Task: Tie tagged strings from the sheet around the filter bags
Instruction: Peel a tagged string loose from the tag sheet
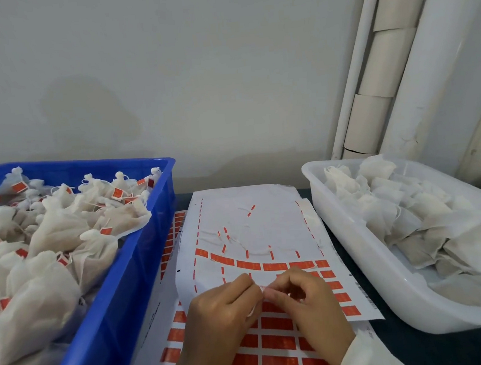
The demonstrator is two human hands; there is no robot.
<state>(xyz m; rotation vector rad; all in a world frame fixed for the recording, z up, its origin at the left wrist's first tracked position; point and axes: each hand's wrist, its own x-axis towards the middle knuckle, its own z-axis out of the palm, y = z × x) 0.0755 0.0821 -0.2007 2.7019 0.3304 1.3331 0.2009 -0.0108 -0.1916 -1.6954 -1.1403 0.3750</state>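
Hands (263,302) pinched together over the sheet (251,219) (pinched thing too small to identify).

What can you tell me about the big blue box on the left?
The blue plastic crate is a deep rectangular bin with a thick rolled rim and smooth walls. It sits at the table's left side, next to the white sheet of orange tags. It is heaped with gathered white filter bags, many showing small orange tags and string at the neck. Neither hand touches it.
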